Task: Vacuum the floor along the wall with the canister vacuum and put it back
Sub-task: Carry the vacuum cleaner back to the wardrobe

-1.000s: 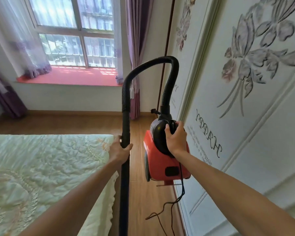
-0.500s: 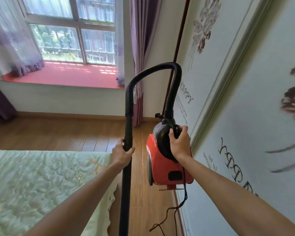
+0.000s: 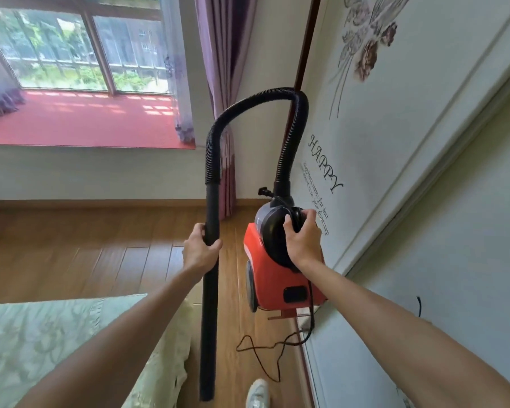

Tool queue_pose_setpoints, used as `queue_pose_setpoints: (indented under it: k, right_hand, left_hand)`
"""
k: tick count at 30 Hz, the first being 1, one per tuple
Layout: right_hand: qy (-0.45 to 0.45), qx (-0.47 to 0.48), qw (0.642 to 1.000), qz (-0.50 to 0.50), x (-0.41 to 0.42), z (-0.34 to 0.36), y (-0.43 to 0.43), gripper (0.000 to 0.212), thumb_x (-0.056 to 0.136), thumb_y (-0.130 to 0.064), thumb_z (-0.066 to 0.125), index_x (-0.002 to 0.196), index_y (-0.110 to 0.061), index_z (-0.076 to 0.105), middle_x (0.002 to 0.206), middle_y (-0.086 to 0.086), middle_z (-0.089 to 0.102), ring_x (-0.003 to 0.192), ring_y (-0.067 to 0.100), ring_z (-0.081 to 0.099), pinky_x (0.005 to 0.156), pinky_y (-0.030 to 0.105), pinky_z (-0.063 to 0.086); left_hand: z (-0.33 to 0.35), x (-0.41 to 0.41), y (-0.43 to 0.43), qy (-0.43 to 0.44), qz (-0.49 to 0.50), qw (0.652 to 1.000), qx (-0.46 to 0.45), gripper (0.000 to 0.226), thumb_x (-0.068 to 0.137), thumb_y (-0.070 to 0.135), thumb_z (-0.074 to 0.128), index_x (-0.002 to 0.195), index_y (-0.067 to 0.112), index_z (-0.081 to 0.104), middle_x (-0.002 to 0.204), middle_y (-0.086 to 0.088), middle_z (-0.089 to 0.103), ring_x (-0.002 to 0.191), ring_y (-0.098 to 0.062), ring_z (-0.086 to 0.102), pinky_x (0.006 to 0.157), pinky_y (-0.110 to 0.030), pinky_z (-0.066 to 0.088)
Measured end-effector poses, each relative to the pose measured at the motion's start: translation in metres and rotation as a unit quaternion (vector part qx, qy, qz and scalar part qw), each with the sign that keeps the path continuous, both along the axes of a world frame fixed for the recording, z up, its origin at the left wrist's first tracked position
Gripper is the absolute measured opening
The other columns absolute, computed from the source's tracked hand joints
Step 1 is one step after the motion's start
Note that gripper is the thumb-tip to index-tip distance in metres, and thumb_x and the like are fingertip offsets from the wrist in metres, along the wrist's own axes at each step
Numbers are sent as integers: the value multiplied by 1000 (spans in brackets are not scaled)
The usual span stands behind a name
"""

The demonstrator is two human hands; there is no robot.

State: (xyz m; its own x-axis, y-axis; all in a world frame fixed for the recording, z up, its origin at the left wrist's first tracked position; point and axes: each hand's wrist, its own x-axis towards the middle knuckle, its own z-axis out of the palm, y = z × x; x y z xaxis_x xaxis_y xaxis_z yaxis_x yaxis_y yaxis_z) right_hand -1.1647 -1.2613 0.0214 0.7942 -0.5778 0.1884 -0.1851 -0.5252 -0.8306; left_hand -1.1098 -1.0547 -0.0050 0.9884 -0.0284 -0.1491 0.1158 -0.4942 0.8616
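A red and black canister vacuum (image 3: 273,275) hangs off the wooden floor (image 3: 80,254), close to the decorated wall (image 3: 395,178) on the right. My right hand (image 3: 302,240) grips its black top handle. A ribbed black hose (image 3: 259,97) arches from the canister's top over to a straight black tube (image 3: 211,278). My left hand (image 3: 199,250) grips that tube near its upper end, and its lower end hangs near the floor. The black power cord (image 3: 265,346) trails from the canister's rear and lies looped on the floor.
A bed with a pale green quilt (image 3: 56,343) fills the lower left, leaving a narrow strip of floor along the wall. A window with a red sill (image 3: 80,122) and purple curtains (image 3: 218,83) stand ahead. My white shoe (image 3: 258,394) shows at the bottom.
I have moved forward along the wall toward the window, carrying the vacuum and tube. The bed has slid lower in view and the wall lettering is nearer. Both grips are unchanged.
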Motion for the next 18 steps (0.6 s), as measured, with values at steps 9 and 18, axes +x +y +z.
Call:
queue_pose_setpoints:
  k: [9, 18]
  right_hand:
    - [18, 28, 999, 7, 128, -41, -62, 21, 99, -27, 56, 105, -10, 43, 75, -12, 53, 64, 1, 54, 51, 9, 43]
    - [63, 44, 997, 6, 234, -97, -94, 23, 99, -29, 55, 108, -11, 44, 77, -8, 57, 69, 5, 57, 58, 18, 45]
  left_hand:
    - [-33, 116, -63, 39, 12, 999, 28, 33, 89, 25, 69, 114, 18, 49, 100, -7, 65, 86, -27, 68, 82, -44, 60]
    - [-78, 217, -104, 72, 10, 997, 38, 33, 90, 27, 67, 116, 19, 47, 105, -6, 63, 88, -24, 67, 82, -41, 60]
